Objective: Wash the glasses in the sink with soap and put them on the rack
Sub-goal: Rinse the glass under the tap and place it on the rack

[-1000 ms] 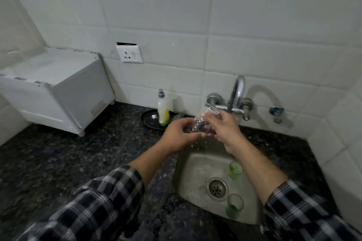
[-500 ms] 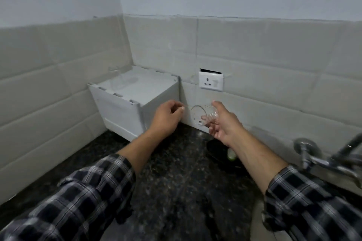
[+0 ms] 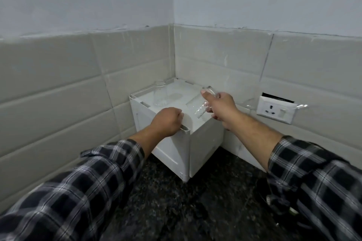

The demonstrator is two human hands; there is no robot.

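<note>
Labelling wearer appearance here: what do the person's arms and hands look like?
Black-and-white plaid shirt: left sleeve and right sleeve stop mid-forearm. The left hand and right hand are bare, no gloves, watch or rings visible.

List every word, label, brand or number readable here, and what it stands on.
None can be read. The white rack, the wall socket, the held glass and the glass on the rack show no legible print or marking.
</note>
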